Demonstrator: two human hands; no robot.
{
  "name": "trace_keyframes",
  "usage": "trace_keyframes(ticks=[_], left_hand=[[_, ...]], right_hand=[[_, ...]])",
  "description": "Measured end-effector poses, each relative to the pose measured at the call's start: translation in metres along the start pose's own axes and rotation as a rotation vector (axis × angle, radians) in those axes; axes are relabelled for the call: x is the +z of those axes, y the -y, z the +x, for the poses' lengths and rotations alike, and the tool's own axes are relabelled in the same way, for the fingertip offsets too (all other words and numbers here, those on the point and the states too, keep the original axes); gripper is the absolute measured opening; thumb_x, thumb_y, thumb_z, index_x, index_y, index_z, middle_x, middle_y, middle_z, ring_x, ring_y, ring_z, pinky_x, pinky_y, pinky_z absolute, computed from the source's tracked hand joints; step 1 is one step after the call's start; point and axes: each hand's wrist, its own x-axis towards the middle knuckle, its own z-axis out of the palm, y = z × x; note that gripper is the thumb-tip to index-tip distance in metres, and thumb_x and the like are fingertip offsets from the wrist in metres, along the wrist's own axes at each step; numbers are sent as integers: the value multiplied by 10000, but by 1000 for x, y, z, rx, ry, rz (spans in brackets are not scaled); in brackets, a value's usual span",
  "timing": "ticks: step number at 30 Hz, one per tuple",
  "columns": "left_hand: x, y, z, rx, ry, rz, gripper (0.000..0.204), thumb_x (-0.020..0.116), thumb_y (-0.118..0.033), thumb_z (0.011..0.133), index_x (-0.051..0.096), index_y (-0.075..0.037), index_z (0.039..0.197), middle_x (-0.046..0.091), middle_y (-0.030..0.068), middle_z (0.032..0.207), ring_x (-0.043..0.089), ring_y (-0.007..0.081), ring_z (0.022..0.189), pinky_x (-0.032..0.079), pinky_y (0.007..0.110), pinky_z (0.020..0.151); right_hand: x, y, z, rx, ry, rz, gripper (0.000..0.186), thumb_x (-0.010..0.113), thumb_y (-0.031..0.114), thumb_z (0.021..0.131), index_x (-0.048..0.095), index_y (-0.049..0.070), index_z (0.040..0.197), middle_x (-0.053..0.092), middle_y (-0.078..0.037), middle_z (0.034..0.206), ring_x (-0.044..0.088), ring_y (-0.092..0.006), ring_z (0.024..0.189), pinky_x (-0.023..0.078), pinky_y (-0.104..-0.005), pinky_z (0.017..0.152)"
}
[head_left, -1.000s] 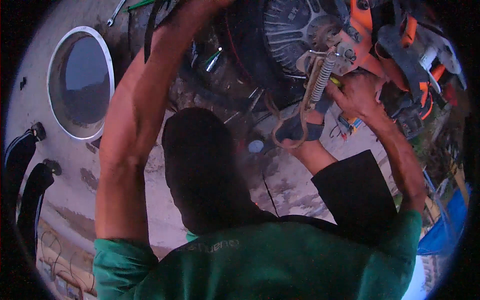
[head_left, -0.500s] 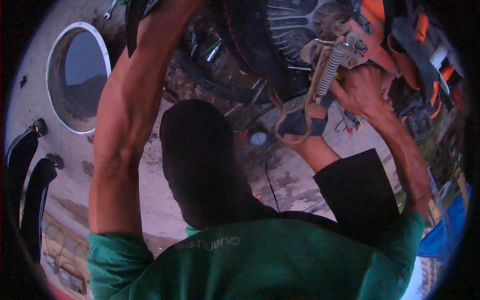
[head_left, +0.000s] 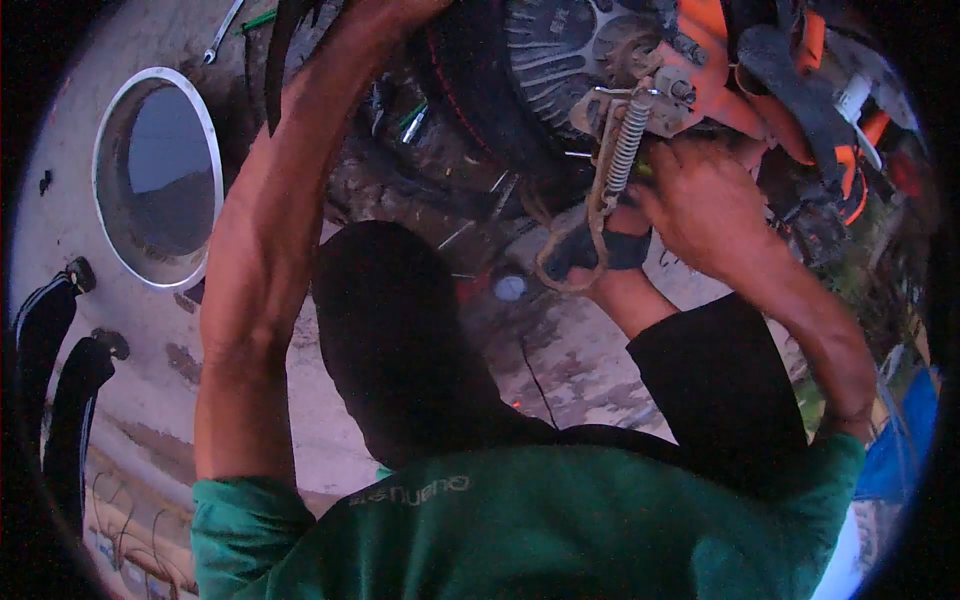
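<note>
A dusty wheel with a finned hub [head_left: 545, 70] and black tyre [head_left: 480, 100] fills the top centre, attached to an orange frame [head_left: 725, 105] and a rusty bracket with a coil spring [head_left: 627, 145]. My left forearm reaches up past the top edge; that hand is out of sight. My right hand [head_left: 700, 200] is beside the spring, fingers curled on a mostly hidden yellow object [head_left: 645, 170]. Below it are a bent rusty bar [head_left: 560, 275] and my foot in dark footwear [head_left: 620, 250]. Under the tyre lie dark curved rubber and scattered metal tools [head_left: 413, 125].
A round metal-rimmed basin of water [head_left: 160, 180] stands left, below a wrench [head_left: 222, 32]. Someone's striped dark trouser legs [head_left: 50, 360] are at the far left. A small round gauge [head_left: 510, 287] lies on the ground [head_left: 560, 370]; blue sheeting [head_left: 895, 450] is at right.
The whole view has shifted slightly. My right hand's back has turned more into view and its forearm has swung a little rightward; the fingers stay beside the spring.
</note>
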Motion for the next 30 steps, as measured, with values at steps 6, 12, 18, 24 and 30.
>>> trace_keyframes(ticks=[6, 12, 18, 24, 30], left_hand=[[-11, 15, -16, 111, -124, 104, 844, 730, -542, 821, 536, 63, 1377, 563, 241, 1390, 539, 334, 1290, 433, 407, 1064], [2, 27, -14, 55, -255, 89, 901, 737, -508, 826, 425, 52, 1460, 503, 236, 1447, 509, 359, 1310, 428, 431, 1055], [4, 38, -14, 151, -240, 12, 871, 726, -472, 857, 392, 19, 1494, 485, 221, 1470, 488, 356, 1330, 420, 450, 1072], [-2, 64, -16, 197, -185, -48, 709, 734, -465, 851, 541, -1, 1350, 591, 182, 1331, 573, 315, 1200, 443, 427, 1026], [14, 85, -26, 427, -329, -99, 668, 771, -445, 821, 596, 23, 1265, 664, 172, 1213, 629, 291, 1102, 470, 387, 986]], right_hand=[[-12, -53, 0, -252, 104, 573, 328, 626, 237, 926, 648, -5, 1146, 676, -168, 1011, 656, -275, 811, 514, -414, 698], [-22, -74, 6, 281, 797, 1415, 358, 582, 309, 978, 613, -5, 1149, 664, -62, 901, 522, -81, 514, 381, -231, 423], [-19, -71, 5, 535, 916, 1905, 262, 612, 272, 947, 585, 15, 990, 583, -31, 758, 411, -66, 444, 310, -233, 362], [-37, -48, -8, 397, 1003, 2001, 191, 635, 195, 919, 616, 5, 906, 596, -61, 806, 507, -145, 516, 416, -309, 414], [-29, 16, -49, -40, 236, 572, 257, 680, 223, 817, 681, -5, 935, 621, -276, 1059, 613, -430, 1032, 511, -508, 889]])
